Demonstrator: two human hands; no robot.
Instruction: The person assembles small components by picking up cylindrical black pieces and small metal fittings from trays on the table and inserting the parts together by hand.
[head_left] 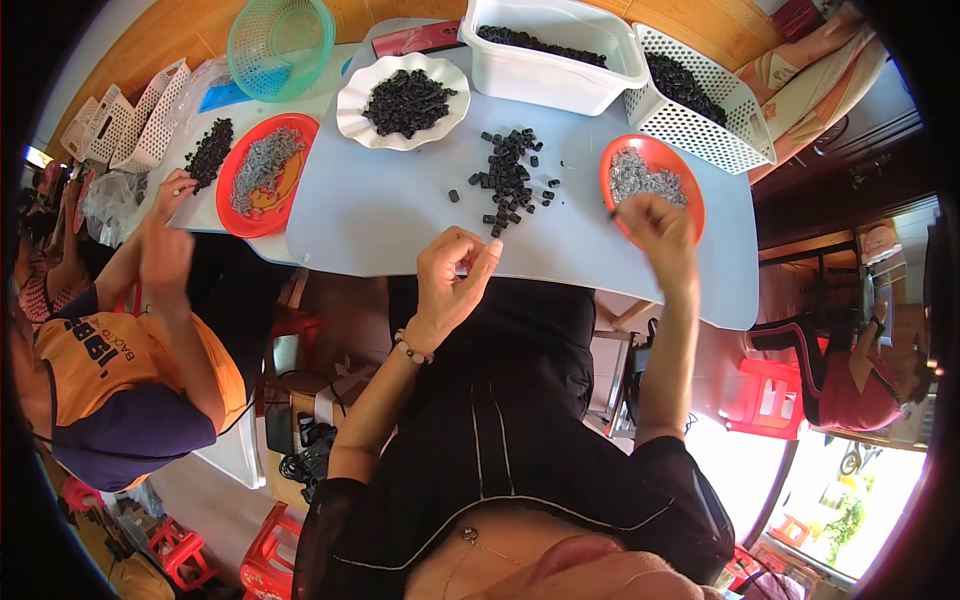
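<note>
My left hand, with a beaded bracelet at the wrist, is at the table's near edge. Its thumb and fingers curl toward each other in a pinch, close to the nearest of the loose small black plastic parts. Whether anything sits between those fingertips is hidden. Over the right-hand red plate, which carries small clear-silvery pieces, my right hand is slightly blurred. Its bunched fingers hold a small black part at their tips.
A white scalloped dish, a white tub and a perforated basket hold more black parts along the far side. On the left, a co-worker's hand is near another red plate. A green colander stands behind.
</note>
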